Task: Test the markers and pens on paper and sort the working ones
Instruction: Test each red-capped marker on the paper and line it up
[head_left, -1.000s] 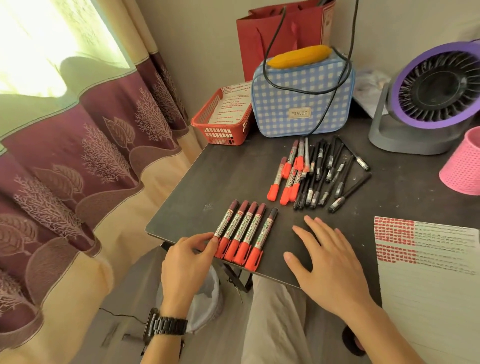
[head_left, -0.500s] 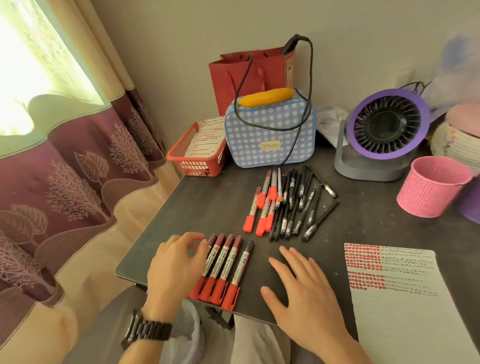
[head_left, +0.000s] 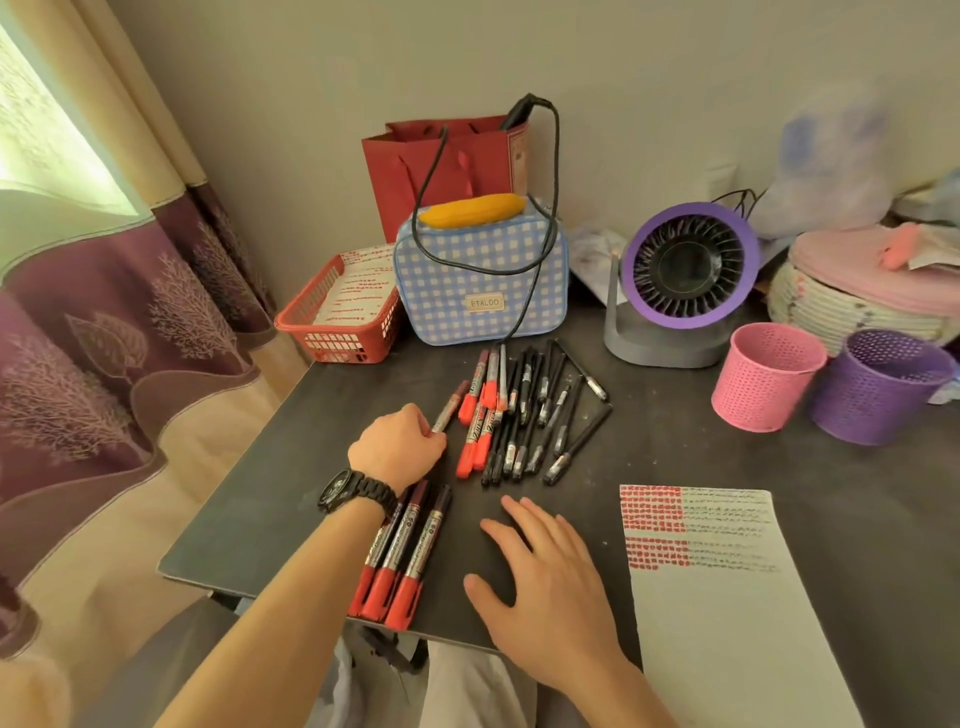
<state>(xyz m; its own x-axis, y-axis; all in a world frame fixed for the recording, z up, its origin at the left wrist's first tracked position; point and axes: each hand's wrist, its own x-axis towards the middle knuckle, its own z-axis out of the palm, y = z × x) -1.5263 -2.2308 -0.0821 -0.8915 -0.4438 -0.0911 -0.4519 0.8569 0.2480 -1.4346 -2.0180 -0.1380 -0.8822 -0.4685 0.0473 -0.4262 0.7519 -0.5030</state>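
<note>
— Where does the sorted lot lie?
— The row of markers lies at the near edge of the counter, partly under the left forearm. The right hand lies flat on the counter just right of it.
— And the rest?
— The heap of pens lies farther in, mid-counter. The left hand is at its left side, gripping a marker. The paper sheet lies near right.
— The far side?
— From the left: the basket, the case with the gift bag behind it, then the fan. The left cup and the right cup stand side by side, right of the fan.
</note>
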